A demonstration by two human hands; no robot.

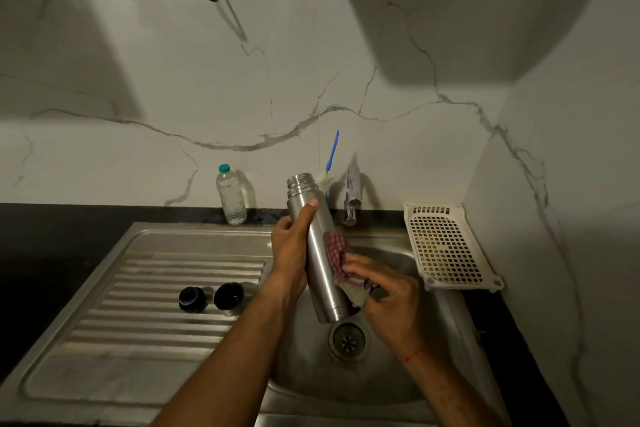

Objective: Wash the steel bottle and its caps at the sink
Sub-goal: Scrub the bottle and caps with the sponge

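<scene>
We are holding both bare forearms out from the near edge of the sink [311,374], angling them together over its basin. Our left hand [292,246] is gripping the upper part of the steel bottle [318,270], thumb lying up along its side, fingers curled behind. Our right hand [384,291], lower and nearer the right edge, is pinching a checked cloth [337,251] against the bottle's side. A red thread [410,357] is circling our right wrist.

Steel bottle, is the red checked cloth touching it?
Touching. The head view shows the right hand holding the red checked cloth against the side of the steel bottle, gripped by the left hand.
</scene>
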